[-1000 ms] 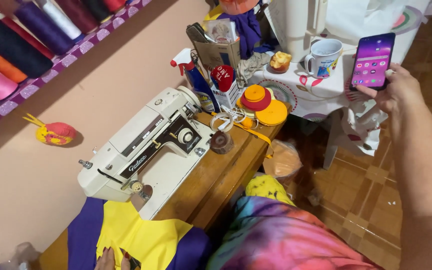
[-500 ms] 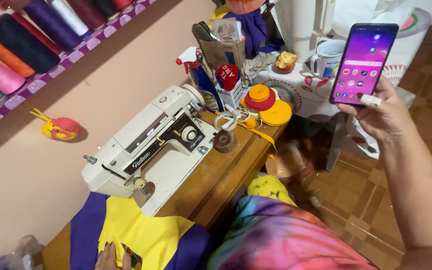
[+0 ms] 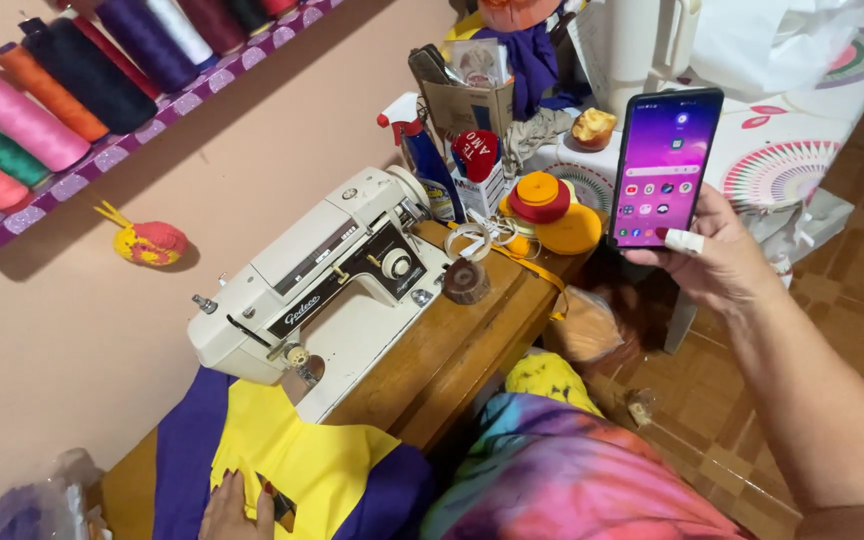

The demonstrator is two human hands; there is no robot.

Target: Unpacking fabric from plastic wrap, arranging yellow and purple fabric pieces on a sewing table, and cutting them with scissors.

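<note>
Up at the back of the wooden table (image 3: 472,340), a cardboard box (image 3: 469,104) stands open at the top with papers and odd bits stuffed into it, and a blue spray bottle (image 3: 422,160) stands just beside it. On the wall shelf (image 3: 152,130), big spools of thread (image 3: 22,120) lie side by side, pink, orange, green and dark purple.

My right hand (image 3: 717,265) is clasped around the lower end of a phone (image 3: 666,166), thumb bandaged at the tip and pressed on the bottom of the lit screen. The phone is held upright in the air, off to the right of the table and above the tiled floor (image 3: 852,290).

My left hand (image 3: 237,510) is down at the bottom edge of the view, fingers lying flat and loose on the yellow and purple cloth (image 3: 292,460), not gripping it. That cloth is spread on the table in front of the white sewing machine (image 3: 322,270), running right up to its needle end.

The table's right edge is crowded with a small reel (image 3: 467,280), tape and yellow and red rolls (image 3: 547,205). The open room is on the right, over the floor, where my forearm reaches. My tie-dye lap (image 3: 572,480) is pressed close to the table's near edge.
</note>
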